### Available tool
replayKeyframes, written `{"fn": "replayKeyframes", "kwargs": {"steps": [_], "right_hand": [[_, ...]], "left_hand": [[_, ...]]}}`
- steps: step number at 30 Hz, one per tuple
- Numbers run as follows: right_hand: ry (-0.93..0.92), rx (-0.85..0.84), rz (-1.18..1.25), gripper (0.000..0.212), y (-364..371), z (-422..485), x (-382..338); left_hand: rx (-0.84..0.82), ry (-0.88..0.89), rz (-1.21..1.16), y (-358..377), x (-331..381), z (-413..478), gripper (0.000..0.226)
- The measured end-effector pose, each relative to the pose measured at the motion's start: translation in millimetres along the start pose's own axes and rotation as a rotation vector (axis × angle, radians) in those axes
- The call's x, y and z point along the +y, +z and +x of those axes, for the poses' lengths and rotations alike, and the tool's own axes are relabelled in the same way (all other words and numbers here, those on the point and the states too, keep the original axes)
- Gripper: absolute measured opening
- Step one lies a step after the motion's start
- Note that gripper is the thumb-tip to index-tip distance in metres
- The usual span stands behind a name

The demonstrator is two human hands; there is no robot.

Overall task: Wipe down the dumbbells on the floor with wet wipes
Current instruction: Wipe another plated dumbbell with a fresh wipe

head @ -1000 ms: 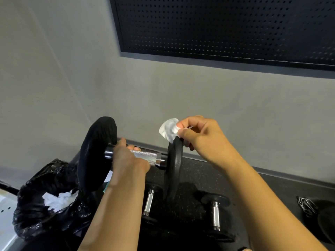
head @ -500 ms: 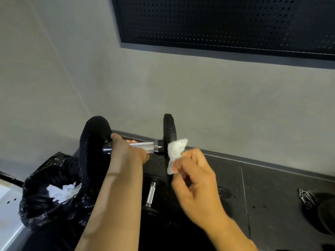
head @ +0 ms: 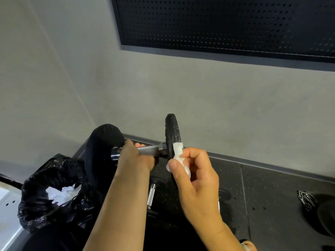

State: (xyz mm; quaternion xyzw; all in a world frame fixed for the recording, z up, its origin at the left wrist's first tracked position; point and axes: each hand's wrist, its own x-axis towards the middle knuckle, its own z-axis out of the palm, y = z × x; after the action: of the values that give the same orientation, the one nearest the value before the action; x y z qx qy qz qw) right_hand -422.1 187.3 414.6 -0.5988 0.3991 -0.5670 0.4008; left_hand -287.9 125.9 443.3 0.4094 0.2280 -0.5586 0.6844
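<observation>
Dumbbell (head: 145, 151) held up off the floor (head: 272, 196), bar level: two black textured end plates, knurled silver bar; left hand (head: 135, 158) wrapped closed round the bar. Right hand (head: 195, 180) pinches one crumpled white wet wipe (head: 178, 156) between thumb and fingers, pressed to the right plate's rim. One more dumbbell handle (head: 151, 196) visible on the floor below; one black bin bag (head: 54, 192) at left with white wipes inside.

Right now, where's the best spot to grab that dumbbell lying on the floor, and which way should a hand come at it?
Grab the dumbbell on the floor by its shiny metal bar, coming straight down from above. The bar is thin and lies flat between the two black end weights, so fingers can probably curl right round it. The weights look too wide to hold well. The left hand grips the lifted dumbbell this way too.
</observation>
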Motion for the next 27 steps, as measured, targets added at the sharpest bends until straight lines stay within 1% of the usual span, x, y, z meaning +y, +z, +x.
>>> {"fn": "replayKeyframes", "kwargs": {"steps": [2, 4, 7, 10, 13, 15, 18, 21, 22, 23, 25, 26, 27], "right_hand": [[-0.056, 0.038, -0.079, 0.029, 3.5, 1.3, 0.1], [-0.103, 0.068, -0.084, 0.037, 2.0, 1.6, -1.8], [-0.115, 0.115, -0.067, 0.035, -3.4, 3.0, 0.3], [0.034, 0.184, -0.027, 0.039, -8.5, 5.8, 14.4], [0.143, 0.184, -0.081, 0.039, -15.0, 12.0, 32.1], [0.195, 0.192, -0.150, 0.036, -20.7, 18.9, 47.2], [0.300, 0.156, -0.241, 0.035, -28.4, 33.3, 75.0], [0.439, 0.118, -0.172, 0.037, -35.1, 46.8, 83.7], [0.436, 0.134, -0.166, 0.037, -37.3, 51.4, 76.1], [0.390, 0.164, -0.180, 0.037, -39.5, 54.4, 60.8], [0.206, 0.211, -0.145, 0.036, -38.8, 52.0, 21.0], [0.109, 0.192, -0.094, 0.034, -35.3, 47.2, 0.1], [0.020, 0.149, -0.061, 0.033, -29.5, 42.0, -17.7]], "left_hand": [[0.040, -0.023, 0.039, -1.3, -8.1, -4.1, 0.029], [0.086, -0.042, 0.051, -2.3, -13.7, -7.1, 0.028], [0.100, -0.076, 0.023, -2.9, -18.5, -7.9, 0.029], [0.076, -0.072, 0.069, 1.0, -23.4, -16.8, 0.018], [0.063, -0.056, 0.127, 3.3, -26.3, -25.7, 0.031], [0.073, -0.049, 0.126, 5.0, -27.1, -29.3, 0.032], [0.062, -0.032, 0.086, 8.3, -24.5, -29.3, 0.031], [0.059, -0.033, 0.053, 9.8, -22.5, -25.8, 0.030], [0.053, -0.036, 0.062, 10.0, -21.3, -24.6, 0.028], [0.044, -0.038, 0.078, 9.6, -20.5, -22.0, 0.025], [0.026, -0.034, 0.121, 7.2, -19.7, -18.0, 0.011], [0.027, -0.039, 0.108, 5.9, -20.4, -18.2, 0.008], [0.028, -0.038, 0.093, 5.4, -21.5, -18.8, 0.010]]}}
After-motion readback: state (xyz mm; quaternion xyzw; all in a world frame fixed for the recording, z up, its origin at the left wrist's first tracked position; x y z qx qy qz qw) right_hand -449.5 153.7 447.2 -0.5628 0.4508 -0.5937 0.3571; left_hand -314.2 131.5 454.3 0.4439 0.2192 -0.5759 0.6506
